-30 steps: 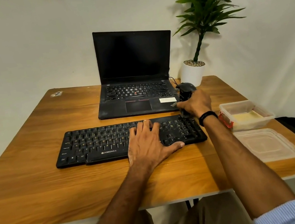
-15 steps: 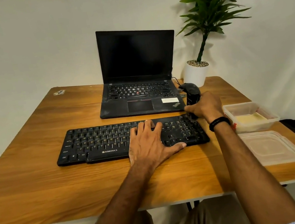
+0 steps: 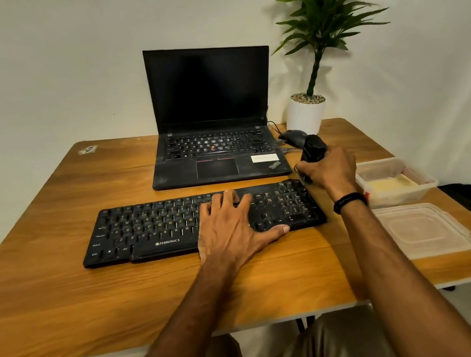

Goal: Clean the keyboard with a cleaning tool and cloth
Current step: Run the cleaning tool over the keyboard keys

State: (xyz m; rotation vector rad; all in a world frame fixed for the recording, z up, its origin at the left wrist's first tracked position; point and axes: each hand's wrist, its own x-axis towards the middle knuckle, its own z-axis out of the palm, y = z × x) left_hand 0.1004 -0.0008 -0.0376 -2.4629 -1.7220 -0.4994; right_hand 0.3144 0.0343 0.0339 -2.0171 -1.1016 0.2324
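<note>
A black Zebronics keyboard (image 3: 148, 228) lies across the middle of the wooden table (image 3: 61, 303). My left hand (image 3: 233, 229) rests flat on the keyboard's right half, fingers spread over the keys and thumb at the front edge. My right hand (image 3: 330, 171) grips a black cleaning tool (image 3: 312, 149) just beyond the keyboard's far right corner; the tool's lower end is hidden by my fingers. A yellowish cloth (image 3: 389, 184) lies inside a clear plastic box at the right.
An open black laptop (image 3: 214, 138) stands behind the keyboard, with a black mouse (image 3: 293, 136) and its cable to its right. A potted plant (image 3: 306, 115) is at the back right corner. The clear box (image 3: 419, 193) and its lid (image 3: 422, 227) lie near the right edge.
My right hand with the black tool has shifted slightly right and away from the keyboard's corner. My left hand has stayed on the keys. The camera view has tilted a little.
</note>
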